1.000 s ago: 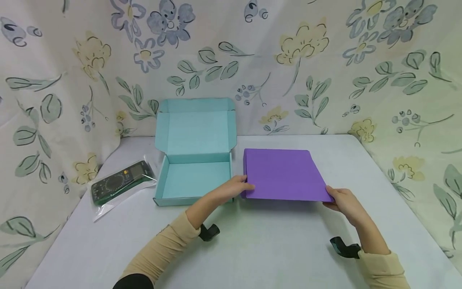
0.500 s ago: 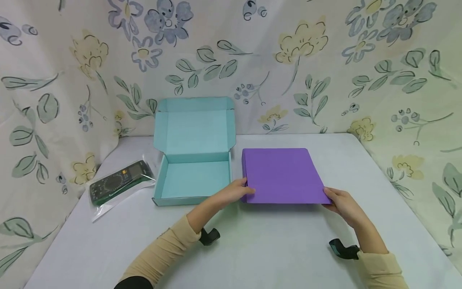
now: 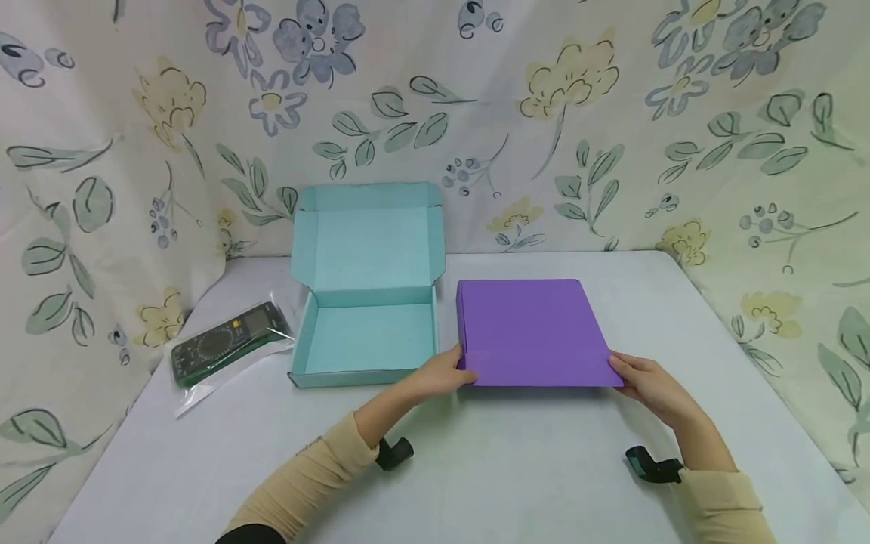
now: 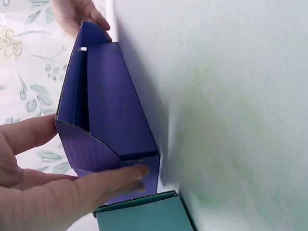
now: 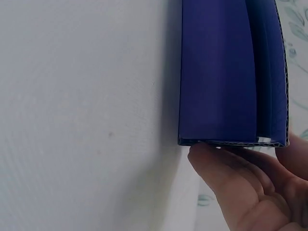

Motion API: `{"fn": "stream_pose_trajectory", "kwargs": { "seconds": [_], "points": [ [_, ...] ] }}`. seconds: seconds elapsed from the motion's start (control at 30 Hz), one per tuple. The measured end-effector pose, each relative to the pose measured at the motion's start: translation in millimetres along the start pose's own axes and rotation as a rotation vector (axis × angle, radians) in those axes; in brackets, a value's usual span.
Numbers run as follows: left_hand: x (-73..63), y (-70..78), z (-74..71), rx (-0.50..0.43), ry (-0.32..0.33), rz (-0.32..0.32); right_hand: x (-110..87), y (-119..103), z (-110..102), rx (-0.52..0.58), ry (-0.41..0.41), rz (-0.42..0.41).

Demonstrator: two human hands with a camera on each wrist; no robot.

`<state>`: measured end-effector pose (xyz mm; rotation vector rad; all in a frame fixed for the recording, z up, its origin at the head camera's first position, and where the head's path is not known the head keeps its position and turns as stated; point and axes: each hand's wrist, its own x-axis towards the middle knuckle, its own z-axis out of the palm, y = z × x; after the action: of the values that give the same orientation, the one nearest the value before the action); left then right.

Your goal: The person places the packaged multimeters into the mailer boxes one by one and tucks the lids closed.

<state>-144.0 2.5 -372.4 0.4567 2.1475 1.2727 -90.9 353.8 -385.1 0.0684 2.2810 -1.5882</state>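
A purple cardboard box (image 3: 530,325) lies on the white table, its lid lowered and the front tuck flap partly outside the front wall. In the left wrist view a dark gap shows between lid and front wall (image 4: 118,101). My left hand (image 3: 443,374) holds the front left corner, one digit at the lid's edge and a finger along the side flap. My right hand (image 3: 649,385) grips the front right corner, thumb by the lid edge and fingers against the side in the right wrist view. Inside the purple box is hidden.
Left of the purple box stands a teal cardboard box (image 3: 370,249) with its lid raised; its near wall is close by my left hand. Further left lies a multimeter (image 3: 227,340) in a clear plastic bag. A floral curtain (image 3: 503,128) hangs behind the table.
The purple lid's front edge has come down toward the table. My left hand has slid slightly nearer along the box's left side; the right hand stays at the corner.
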Motion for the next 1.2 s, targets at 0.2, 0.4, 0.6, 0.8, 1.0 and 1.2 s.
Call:
{"fn": "stream_pose_trajectory", "kwargs": {
  "seconds": [0.2, 0.4, 0.6, 0.8, 1.0, 1.2],
  "points": [
    [5.2, -0.3, -0.2, -0.134, -0.03, -0.027, 0.2, 2.3, 2.0, 0.028, 0.018, -0.007],
    [7.2, 0.1, 3.8, -0.211, -0.004, -0.027, -0.7, 0.7, 3.6, 0.047, 0.032, -0.004],
    [5.6, 4.3, 5.6, -0.227, 0.041, -0.051, 0.2, -0.7, 6.2, 0.027, 0.048, 0.0],
    [7.9, 4.5, 5.1, -0.307, -0.005, -0.092, 2.3, -2.5, 8.7, -0.009, 0.055, 0.02],
    [5.0, 2.7, 4.7, -0.178, -0.008, -0.067, 2.6, -2.0, 10.0, -0.002, 0.054, 0.024],
    [1.9, 0.0, 10.6, 0.084, 0.073, 0.027, 0.3, 0.8, 4.1, -0.026, 0.06, 0.032]
  ]
}}
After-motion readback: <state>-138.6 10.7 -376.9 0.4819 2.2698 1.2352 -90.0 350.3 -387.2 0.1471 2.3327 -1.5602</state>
